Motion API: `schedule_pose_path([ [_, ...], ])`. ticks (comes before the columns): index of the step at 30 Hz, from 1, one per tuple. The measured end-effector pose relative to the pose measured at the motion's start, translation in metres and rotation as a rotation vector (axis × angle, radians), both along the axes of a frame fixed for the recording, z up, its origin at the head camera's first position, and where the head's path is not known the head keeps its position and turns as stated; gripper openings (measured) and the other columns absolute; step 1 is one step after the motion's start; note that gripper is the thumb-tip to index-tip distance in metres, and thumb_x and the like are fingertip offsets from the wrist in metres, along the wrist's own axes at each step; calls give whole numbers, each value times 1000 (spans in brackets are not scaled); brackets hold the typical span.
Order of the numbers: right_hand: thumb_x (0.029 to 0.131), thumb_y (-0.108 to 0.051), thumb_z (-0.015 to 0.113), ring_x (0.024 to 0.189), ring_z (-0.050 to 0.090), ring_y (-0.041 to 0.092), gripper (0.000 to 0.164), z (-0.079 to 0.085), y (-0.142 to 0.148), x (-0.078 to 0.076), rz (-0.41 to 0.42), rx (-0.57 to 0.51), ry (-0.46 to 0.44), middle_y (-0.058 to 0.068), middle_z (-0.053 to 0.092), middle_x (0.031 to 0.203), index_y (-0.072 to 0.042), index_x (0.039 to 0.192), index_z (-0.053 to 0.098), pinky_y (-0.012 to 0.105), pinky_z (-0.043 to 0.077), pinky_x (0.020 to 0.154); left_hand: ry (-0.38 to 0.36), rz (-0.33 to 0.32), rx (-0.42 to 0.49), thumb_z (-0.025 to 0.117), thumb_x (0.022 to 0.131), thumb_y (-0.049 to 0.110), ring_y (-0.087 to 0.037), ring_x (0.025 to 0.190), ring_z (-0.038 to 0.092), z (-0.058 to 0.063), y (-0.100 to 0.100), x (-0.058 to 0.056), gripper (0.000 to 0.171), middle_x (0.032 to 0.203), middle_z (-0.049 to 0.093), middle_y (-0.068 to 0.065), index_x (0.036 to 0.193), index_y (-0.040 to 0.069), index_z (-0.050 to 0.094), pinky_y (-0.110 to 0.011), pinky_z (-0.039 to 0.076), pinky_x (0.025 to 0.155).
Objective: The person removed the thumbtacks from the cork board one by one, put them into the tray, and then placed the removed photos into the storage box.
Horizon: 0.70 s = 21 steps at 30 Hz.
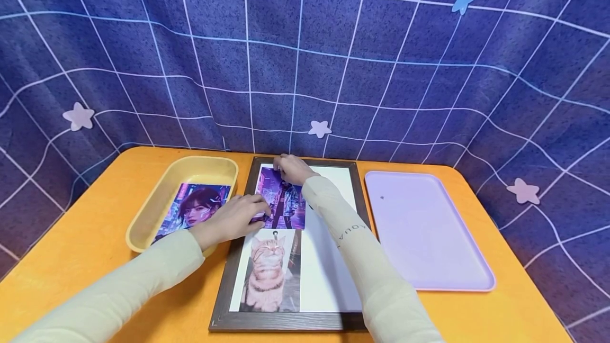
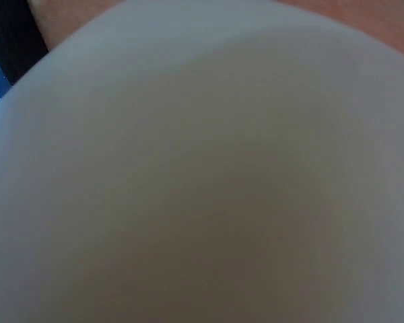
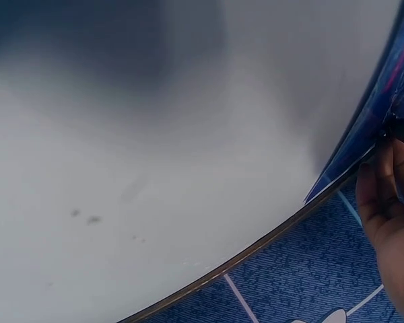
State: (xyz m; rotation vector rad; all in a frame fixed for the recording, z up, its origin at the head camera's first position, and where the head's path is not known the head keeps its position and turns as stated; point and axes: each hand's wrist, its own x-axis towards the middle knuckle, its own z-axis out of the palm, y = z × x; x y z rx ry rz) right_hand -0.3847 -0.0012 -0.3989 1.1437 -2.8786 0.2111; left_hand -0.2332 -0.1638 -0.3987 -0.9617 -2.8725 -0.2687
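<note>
A neon-coloured picture of a figure in a jacket lies on the upper left of a dark-framed white board. My left hand touches its left edge with slightly bent fingers. At its top edge, my right hand has curled fingers; in the right wrist view, its fingertips pinch a small dark, shiny piece against the picture, whose kind I cannot tell. Just below, a cat photo carries a small round silver magnet or pin at its top. The left wrist view is mostly blocked by pale sleeve.
Left of the board stands a yellow tray holding another neon picture, partly behind my left forearm. A flat lilac tray with a tiny dark piece lies to the right. A blue gridded curtain hangs behind the orange table.
</note>
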Motion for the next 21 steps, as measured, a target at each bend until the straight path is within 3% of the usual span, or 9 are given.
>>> schedule_pose_path([
  [21, 86, -5, 57, 82, 52, 15, 25, 0, 2, 0, -30, -50, -37, 4, 59, 101, -10, 111, 59, 25, 46, 74, 9, 0, -7, 68, 82, 25, -22, 96, 58, 2, 1, 1, 20, 104, 61, -2, 100, 18, 66, -44, 45, 84],
])
